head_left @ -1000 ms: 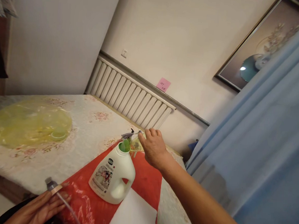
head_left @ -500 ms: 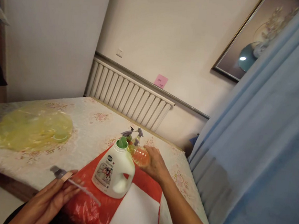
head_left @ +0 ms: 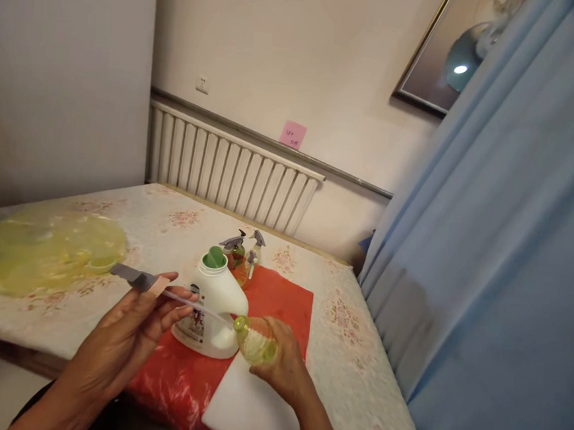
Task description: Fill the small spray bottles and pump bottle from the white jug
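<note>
My right hand is closed around a small clear bottle of yellow-green liquid, held tilted with its open neck pointing left. My left hand pinches a grey spray head with a long thin dip tube; the tube's tip is at the bottle's neck. Just behind them a white detergent jug with a green cap stands on a red plastic sheet. Two small spray bottles stand behind the jug.
A table with a flowered cloth carries a crumpled yellow plastic bag at the left and a white sheet at the front. A radiator runs along the wall. A blue curtain hangs at the right.
My right hand took the small bottle from behind the jug and brought it forward and down. My left hand rose and moved right, bringing the tube's tip to the bottle's neck.
</note>
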Motion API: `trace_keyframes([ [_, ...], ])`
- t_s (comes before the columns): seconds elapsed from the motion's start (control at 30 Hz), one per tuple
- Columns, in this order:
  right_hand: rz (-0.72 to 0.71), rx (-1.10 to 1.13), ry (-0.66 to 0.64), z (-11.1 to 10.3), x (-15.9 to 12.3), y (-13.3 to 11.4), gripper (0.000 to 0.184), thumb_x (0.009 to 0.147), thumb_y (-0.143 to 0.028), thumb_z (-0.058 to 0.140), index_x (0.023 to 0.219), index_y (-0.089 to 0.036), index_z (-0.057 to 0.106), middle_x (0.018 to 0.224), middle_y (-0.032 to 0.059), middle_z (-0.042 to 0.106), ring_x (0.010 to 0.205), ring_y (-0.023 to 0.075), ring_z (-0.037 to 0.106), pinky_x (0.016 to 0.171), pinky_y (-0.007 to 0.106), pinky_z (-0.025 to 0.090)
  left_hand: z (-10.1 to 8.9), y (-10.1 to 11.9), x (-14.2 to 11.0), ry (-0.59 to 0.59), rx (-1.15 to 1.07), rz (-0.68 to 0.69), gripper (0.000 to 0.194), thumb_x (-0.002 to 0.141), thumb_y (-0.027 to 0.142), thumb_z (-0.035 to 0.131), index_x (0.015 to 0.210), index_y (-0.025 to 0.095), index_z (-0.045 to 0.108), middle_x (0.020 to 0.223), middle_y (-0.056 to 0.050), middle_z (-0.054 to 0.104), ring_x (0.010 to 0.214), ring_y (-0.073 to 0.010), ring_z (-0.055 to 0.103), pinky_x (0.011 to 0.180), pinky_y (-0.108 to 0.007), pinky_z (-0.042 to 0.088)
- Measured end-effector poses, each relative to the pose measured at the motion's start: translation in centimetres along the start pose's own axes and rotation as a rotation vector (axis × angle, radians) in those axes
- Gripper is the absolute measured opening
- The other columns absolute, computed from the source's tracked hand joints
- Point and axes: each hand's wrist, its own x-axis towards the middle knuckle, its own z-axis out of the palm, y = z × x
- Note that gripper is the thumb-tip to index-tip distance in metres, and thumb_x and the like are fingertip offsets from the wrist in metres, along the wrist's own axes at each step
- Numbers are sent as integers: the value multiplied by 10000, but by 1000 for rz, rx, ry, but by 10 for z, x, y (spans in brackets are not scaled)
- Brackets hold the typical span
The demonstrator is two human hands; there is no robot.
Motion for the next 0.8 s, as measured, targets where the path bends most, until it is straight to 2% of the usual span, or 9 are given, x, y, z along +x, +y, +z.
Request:
trace_keyframes([
  [0.2, 6, 50, -8, -11, -13, -7, 848, 541, -106, 843, 1323, -211, 532, 1330, 100, 584, 1248, 308, 525, 1076, 456, 415, 15, -8, 1, -12, 50, 12, 345, 802, 349, 741, 1106, 199, 682, 903, -84, 782, 885, -216, 722, 797, -284, 628],
  [0.37, -21, 114, -12, -6, -18, -14, 870, 481, -138, 890, 1279, -216, 553, 1246, 86, 616, 1162, 307, 566, 1027, 443, 445, 24, -29, -5, -15, 191, -21, 381, 757, 395, 778, 1075, 205, 689, 894, -62, 777, 865, -209, 715, 771, -267, 615],
  [0.47, -36, 146, -10, -1, -20, -22, 829, 476, -158, 895, 1236, -232, 574, 1195, 69, 631, 1104, 299, 588, 968, 418, 480, 24, -47, -8, -57, 365, -34, 402, 758, 447, 763, 1082, 214, 705, 999, -70, 770, 976, -236, 693, 859, -297, 579],
  [0.63, 2, 154, -1, -2, -25, -38, 755, 495, -214, 895, 1193, -212, 608, 1142, 79, 659, 1068, 302, 608, 944, 409, 488, 17, -67, -10, -211, 618, -115, 445, 747, 505, 738, 1096, 228, 731, 1168, -94, 739, 1207, -347, 591, 1034, -450, 471],
  [0.8, 11, 166, 31, -1, -29, -44, 598, 505, -275, 898, 1050, -224, 657, 1057, 65, 686, 1014, 304, 625, 903, 411, 500, 12, -73, -10, -293, 692, -132, 451, 791, 513, 687, 1163, 259, 694, 1241, -70, 706, 1275, -343, 540, 1116, -470, 377],
])
